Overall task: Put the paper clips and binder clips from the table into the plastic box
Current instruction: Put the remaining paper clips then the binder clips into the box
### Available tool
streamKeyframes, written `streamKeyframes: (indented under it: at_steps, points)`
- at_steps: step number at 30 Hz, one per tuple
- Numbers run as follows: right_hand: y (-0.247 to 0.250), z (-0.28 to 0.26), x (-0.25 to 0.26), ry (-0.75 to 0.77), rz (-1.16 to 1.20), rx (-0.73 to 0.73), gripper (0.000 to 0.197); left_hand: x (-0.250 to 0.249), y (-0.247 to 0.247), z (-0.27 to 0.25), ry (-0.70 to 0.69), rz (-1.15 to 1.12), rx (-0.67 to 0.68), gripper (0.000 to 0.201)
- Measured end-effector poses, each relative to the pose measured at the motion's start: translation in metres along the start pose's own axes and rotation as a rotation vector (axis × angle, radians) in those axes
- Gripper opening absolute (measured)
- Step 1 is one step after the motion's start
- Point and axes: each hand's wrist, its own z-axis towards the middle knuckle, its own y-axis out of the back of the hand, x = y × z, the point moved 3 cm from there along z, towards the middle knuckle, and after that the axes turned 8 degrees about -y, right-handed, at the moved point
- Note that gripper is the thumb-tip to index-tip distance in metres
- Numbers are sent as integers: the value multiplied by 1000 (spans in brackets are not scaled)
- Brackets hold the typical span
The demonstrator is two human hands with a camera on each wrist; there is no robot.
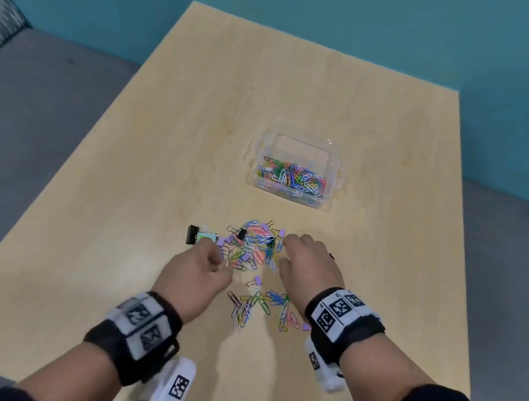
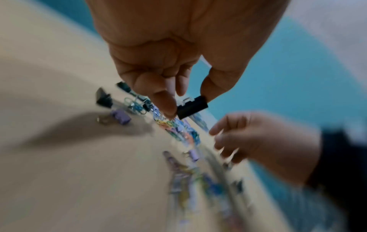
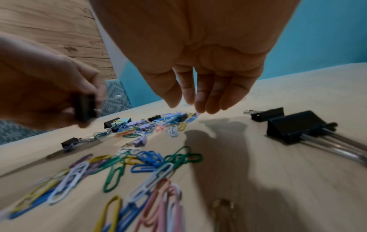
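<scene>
A clear plastic box (image 1: pixel 332 176) stands mid-table with many coloured paper clips inside. Nearer me lie a heap of paper clips and small binder clips (image 1: pixel 256 245) and a looser scatter of paper clips (image 1: pixel 265 304). My left hand (image 1: pixel 208 260) hovers over the heap's left side and pinches a small black binder clip (image 2: pixel 191 107) between thumb and forefinger. My right hand (image 1: pixel 302 258) hangs over the heap's right edge, its fingers (image 3: pixel 212 97) straight and pointing down, holding nothing. A lilac binder clip (image 2: pixel 121 117) lies on the table beneath the left hand.
Two large black binder clips (image 3: pixel 292 125) lie on the table right of my right hand. Another black binder clip (image 1: pixel 192 234) sits at the heap's left end. The wooden table (image 1: pixel 309 86) is edged by grey seating and a teal wall.
</scene>
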Motion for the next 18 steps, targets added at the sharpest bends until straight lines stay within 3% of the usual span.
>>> streamKeyframes:
  at_steps: [2,4,10,14,18]
  points:
    - [-1,11,-1,8,-14,-7,24,13,11,-5,156,-330,-31,18]
    - [-2,23,-3,11,-35,-12,27,27,24,-7,198,-340,-78,22]
    - [-3,51,2,63,-160,22,17,57,57,0,73,393,-115,28]
    - [-1,55,5,71,-182,48,16,58,57,10,4,547,-101,25]
    - [7,54,1,23,-194,56,16,49,52,28,-170,627,-115,22]
